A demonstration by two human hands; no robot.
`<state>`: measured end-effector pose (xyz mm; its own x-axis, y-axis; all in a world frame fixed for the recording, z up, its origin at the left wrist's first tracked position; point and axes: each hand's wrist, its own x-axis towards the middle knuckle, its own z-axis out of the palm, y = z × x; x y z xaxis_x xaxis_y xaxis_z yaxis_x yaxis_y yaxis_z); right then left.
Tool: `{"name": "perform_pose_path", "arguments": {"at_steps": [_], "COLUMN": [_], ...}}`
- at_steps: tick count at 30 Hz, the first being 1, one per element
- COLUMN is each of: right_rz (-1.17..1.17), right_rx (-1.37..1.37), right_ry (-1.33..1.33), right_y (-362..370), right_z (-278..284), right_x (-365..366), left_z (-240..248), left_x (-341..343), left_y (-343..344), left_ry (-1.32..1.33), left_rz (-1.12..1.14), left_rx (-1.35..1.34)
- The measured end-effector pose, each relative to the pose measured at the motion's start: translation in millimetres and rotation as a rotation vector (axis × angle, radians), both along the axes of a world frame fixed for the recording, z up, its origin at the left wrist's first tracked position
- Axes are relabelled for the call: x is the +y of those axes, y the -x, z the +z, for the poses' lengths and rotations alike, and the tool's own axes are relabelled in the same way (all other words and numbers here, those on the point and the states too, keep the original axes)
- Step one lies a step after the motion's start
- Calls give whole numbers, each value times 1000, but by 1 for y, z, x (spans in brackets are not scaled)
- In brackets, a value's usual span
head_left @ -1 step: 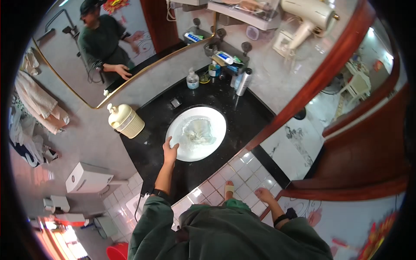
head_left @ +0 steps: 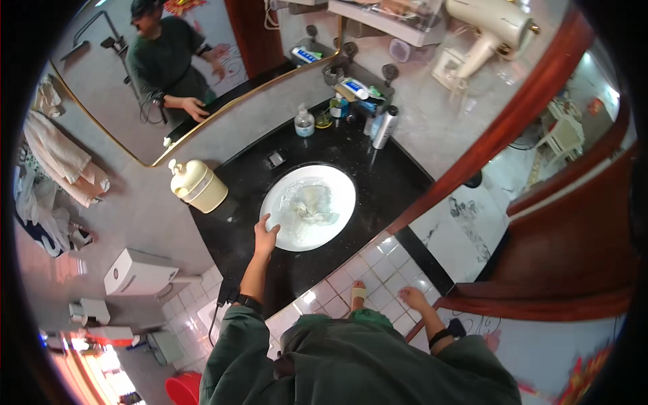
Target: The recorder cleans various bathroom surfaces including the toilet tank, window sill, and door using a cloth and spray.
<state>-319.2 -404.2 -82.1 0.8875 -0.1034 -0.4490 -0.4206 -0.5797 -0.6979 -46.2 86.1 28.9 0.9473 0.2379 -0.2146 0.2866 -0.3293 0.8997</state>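
Observation:
A white oval basin [head_left: 347, 202] is set in a black countertop. Water stands in it, with a pale greyish cloth [head_left: 316, 202] spread and crumpled in the middle. At the basin's near left rim is my left hand [head_left: 266, 236], thumb and fingers apart, with nothing seen in it. Whether the fingertips touch the rim I cannot make out. My right hand [head_left: 414, 298] hangs low over the tiled floor at my right side, away from the counter. Its fingers are loosely bent and slightly apart, holding nothing that shows.
A cream lidded container [head_left: 199, 186] stands at the counter's left end. Behind the basin are a clear pump bottle [head_left: 304, 123] and a tall silver can [head_left: 385, 128]. A mirror hangs on the wall; a hair dryer [head_left: 489, 23] is mounted upper right. A brown door frame [head_left: 486, 138] borders the counter's right.
The view has shifted slightly, so the counter things sit a little farther right. My left hand stays by the basin rim; my right hand's fingers look slightly more extended.

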Motion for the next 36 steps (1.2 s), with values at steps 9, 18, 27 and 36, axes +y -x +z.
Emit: {"name": "perform_pose_path", "arguments": {"at_steps": [9,18,27,36], "right_rz": [314,663,925,884], "right_rx": [-253,-271,-442,-356], "right_ry": [-151,41,505,317], "right_y": [-296,-386,-416,-428], "right_z": [120,-3,-16,-29], "right_x": [67,219,294,293], "left_z": [91,-23,-158,-148], "left_x": [62,39,-12,-20], "left_y": [45,-36,-67,-72], "left_ry": [-421,-94,123,528], "left_rz": [-645,-562,-98,213], "left_rx": [81,202,255,484]}}
